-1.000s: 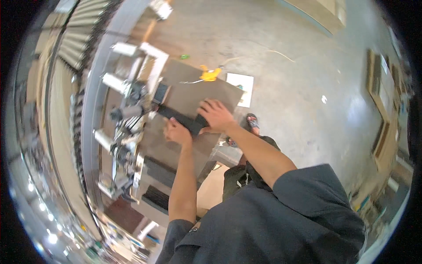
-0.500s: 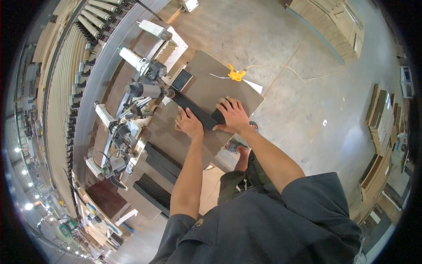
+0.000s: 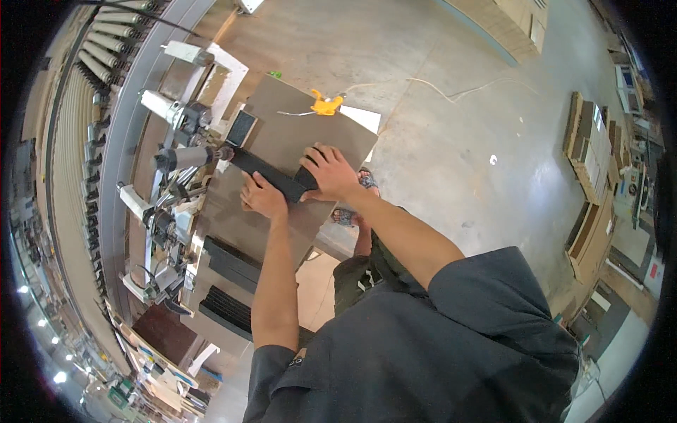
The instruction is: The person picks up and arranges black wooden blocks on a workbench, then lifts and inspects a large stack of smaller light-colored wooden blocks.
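A long black strip (image 3: 255, 162) lies slantwise on the brown board of the workbench (image 3: 282, 99). Its far left end meets the tip of a grey motor-driven tool (image 3: 187, 158). My left hand (image 3: 265, 199) grips the strip's left edge, with the thumb along the top and the fingers curled beside it. A short black block (image 3: 305, 179) sits against the near right end of the strip. Over that block curls my right hand (image 3: 330, 172), its thumb close to the strip's corner. The fingers partly cover the block.
More white-and-grey motor units (image 3: 166, 109) line the bench's left side. Black strips (image 3: 229, 264) lie stacked nearer me. A yellow air blow gun (image 3: 327, 104) with a pale hose rests at the board's far right. Wooden stacks (image 3: 589, 148) stand on the floor at right.
The whole scene has shifted left and slightly up in the view as my head moved. Both hands keep nearly the same hold on the strip and the block.
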Demonstrator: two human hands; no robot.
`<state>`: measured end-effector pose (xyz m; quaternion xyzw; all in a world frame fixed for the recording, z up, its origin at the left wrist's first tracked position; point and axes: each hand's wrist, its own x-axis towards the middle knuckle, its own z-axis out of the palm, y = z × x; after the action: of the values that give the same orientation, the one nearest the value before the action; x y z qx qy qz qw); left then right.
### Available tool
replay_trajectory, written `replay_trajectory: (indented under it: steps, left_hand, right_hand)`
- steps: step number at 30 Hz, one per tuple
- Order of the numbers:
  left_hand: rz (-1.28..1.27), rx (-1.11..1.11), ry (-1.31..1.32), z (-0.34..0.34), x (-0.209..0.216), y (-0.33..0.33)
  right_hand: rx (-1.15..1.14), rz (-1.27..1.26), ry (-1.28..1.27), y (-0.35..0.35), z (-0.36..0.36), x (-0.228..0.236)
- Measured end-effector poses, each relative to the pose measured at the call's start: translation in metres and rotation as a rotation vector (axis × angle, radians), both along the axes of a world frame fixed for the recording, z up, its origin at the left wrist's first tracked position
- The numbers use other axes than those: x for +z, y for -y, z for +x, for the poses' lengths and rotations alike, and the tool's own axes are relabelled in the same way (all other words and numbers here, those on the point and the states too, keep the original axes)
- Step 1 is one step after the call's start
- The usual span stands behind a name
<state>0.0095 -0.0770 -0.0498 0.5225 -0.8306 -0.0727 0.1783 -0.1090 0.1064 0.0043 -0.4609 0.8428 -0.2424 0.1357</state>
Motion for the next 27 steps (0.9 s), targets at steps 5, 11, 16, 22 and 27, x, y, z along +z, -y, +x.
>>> replay_trajectory:
  steps: [5, 11, 16, 22, 27]
  left_hand:
    - [0.033, 0.014, -0.02, 0.001, 0.0, 0.002]
    - [0.182, 0.106, 0.074, -0.007, 0.024, -0.011]
    - [0.26, 0.133, 0.146, -0.024, 0.046, -0.025]
    - [0.401, 0.232, 0.067, -0.035, 0.072, -0.036]
    - [0.522, 0.242, 0.01, 0.004, 0.074, -0.037]
  right_hand:
    - [0.014, -0.043, 0.03, -0.001, 0.0, -0.002]
    - [0.007, 0.023, 0.095, -0.008, 0.001, 0.001]
    - [0.007, 0.004, 0.047, -0.007, 0.001, 0.0]
    - [0.058, -0.009, 0.05, -0.007, -0.003, 0.002]
    - [0.168, -0.062, 0.027, -0.018, -0.015, 0.003]
